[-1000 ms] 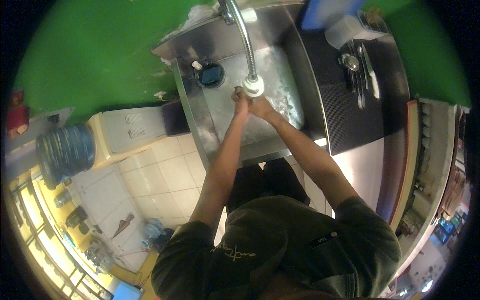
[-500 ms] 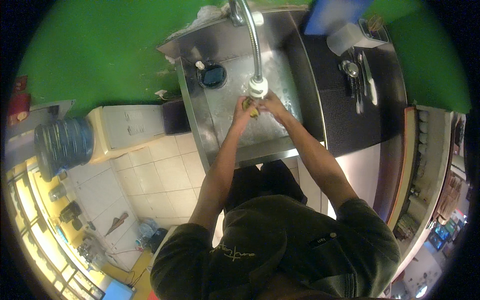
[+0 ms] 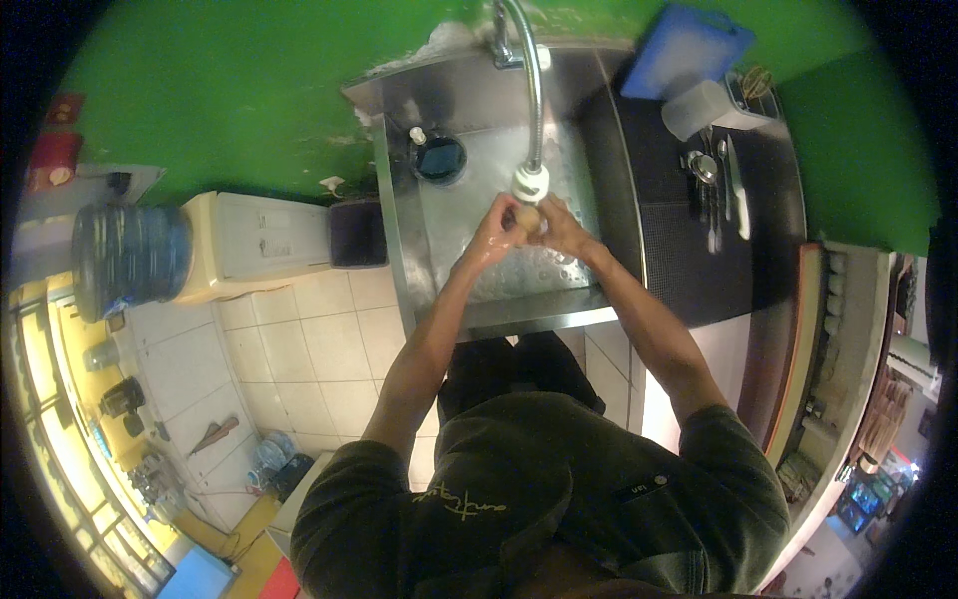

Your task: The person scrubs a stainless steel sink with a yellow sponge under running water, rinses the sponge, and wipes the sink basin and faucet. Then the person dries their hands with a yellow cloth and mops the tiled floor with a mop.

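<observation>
Over the steel sink (image 3: pixel 454 215), my left hand (image 3: pixel 491 236) and my right hand (image 3: pixel 565 234) meet under the white spray head (image 3: pixel 530 184) of the faucet. Between them is a small yellowish sponge (image 3: pixel 530 219), mostly covered by fingers. My left fingers curl round its left side, with a dark part showing there. The right hand closes on it from the other side. Wet shine shows on my left wrist. A round dark tub (image 3: pixel 439 161) with bluish contents stands in the sink's far left corner.
On the black mat (image 3: pixel 677 265) right of the sink lie a knife (image 3: pixel 739 190) and several metal utensils. Behind them stand a translucent container (image 3: pixel 696 110) and a blue board (image 3: pixel 687 52). A dark bin (image 3: pixel 358 235) and a blue water bottle (image 3: pixel 133 262) are at left.
My hands have come closer together round the sponge, which is turned and more covered. The whole view has shifted, so the sink sits slightly lower and further right.
</observation>
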Motion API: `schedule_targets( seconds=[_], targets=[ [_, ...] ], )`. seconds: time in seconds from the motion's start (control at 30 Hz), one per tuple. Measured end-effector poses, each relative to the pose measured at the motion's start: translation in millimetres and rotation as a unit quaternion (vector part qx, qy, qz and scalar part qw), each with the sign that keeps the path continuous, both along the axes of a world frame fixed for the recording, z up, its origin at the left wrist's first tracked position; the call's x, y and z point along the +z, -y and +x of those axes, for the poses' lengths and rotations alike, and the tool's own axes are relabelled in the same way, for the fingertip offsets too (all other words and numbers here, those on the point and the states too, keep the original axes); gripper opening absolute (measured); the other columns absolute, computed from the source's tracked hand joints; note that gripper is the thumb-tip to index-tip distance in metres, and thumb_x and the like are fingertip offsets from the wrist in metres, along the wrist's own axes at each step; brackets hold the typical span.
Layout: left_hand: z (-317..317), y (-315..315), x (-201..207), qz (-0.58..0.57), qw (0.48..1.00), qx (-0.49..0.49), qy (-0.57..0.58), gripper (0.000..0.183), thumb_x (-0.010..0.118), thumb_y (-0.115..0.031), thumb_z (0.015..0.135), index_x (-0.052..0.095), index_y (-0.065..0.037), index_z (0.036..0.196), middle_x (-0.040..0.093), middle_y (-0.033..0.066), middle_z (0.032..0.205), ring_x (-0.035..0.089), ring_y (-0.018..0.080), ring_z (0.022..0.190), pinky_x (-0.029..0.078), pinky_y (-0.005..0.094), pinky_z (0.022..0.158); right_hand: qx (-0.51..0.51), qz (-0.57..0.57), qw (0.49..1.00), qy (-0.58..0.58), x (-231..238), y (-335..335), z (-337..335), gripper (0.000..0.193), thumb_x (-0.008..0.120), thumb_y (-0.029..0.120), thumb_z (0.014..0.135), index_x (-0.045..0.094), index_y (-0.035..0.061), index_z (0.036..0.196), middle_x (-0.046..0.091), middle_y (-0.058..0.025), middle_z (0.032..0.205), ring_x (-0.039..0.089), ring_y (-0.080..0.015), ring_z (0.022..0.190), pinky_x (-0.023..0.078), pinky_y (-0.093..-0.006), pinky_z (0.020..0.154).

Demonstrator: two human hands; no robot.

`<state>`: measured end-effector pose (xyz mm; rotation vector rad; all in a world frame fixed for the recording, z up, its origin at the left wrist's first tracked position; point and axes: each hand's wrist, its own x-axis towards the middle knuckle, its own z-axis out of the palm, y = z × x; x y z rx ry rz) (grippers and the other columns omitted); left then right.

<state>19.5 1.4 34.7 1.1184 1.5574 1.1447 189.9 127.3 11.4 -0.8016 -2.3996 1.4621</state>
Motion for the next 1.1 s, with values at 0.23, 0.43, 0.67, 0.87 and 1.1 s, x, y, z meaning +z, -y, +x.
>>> schedule_targets(
  seconds=[0.23,0.43,0.67,0.87,1.1],
  targets=[
    [-23.7,11.0,45.6,-0.002,0.996,0.014,-0.085,0.035,0.074,-0.01,0.089,0.056,-0.002,0.117,0.068,0.0138,0.11,0.066,0.0278,0.107,0.05,0.0417,0.094,0.023,0.064,0.99,0.123,19.1,-4.6,-12.7,0.031,0.075,0.022,0.082,0.071,0.0101,0.11,0.07,-0.0118,0.113,0.068,-0.0313,0.104,0.05,-0.0408,0.097],
    [-35.8,5.1,57.0,0.069,0.959,-0.044,-0.272,0.032,0.074,-0.01,0.086,0.06,-0.006,0.114,0.068,0.0177,0.108,0.063,0.0357,0.104,0.049,0.0439,0.087,0.05,-0.121,0.988,0.076,23.2,3.5,-24.7,0.035,0.075,0.014,0.082,0.067,0.0022,0.114,0.072,-0.019,0.108,0.07,-0.0332,0.101,0.055,-0.0425,0.089],
    [-23.6,5.5,29.3,-0.019,0.971,-0.033,-0.234,0.044,0.068,-0.015,0.093,0.05,-0.002,0.131,0.066,0.0197,0.122,0.057,0.0405,0.124,0.046,0.0469,0.1,0.092,0.081,0.991,0.053,53.2,1.9,-44.9,0.044,0.073,0.013,0.084,0.058,-0.0013,0.124,0.069,-0.0225,0.11,0.071,-0.0361,0.095,0.056,-0.0452,0.086],
    [-20.2,-6.2,13.1,-0.048,0.997,0.011,-0.058,0.041,0.057,-0.008,0.1,0.042,0.001,0.137,0.054,0.0222,0.136,0.063,0.0333,0.117,0.054,0.0441,0.096,-0.035,0.044,0.998,-0.022,50.4,3.8,-22.3,0.062,0.077,0.007,0.081,0.05,0.0047,0.136,0.061,-0.0217,0.123,0.066,-0.0429,0.104,0.053,-0.047,0.092],
    [-29.6,9.8,-20.8,-0.029,0.985,0.077,0.153,0.049,0.06,-0.01,0.1,0.036,-0.002,0.142,0.049,0.0173,0.139,0.061,0.033,0.119,0.054,0.0429,0.1,-0.119,-0.039,0.991,0.044,12.8,13.8,-22.7,0.058,0.081,0.011,0.079,0.057,0.0033,0.131,0.066,-0.0182,0.117,0.066,-0.0349,0.11,0.052,-0.0432,0.097]
  ],
)
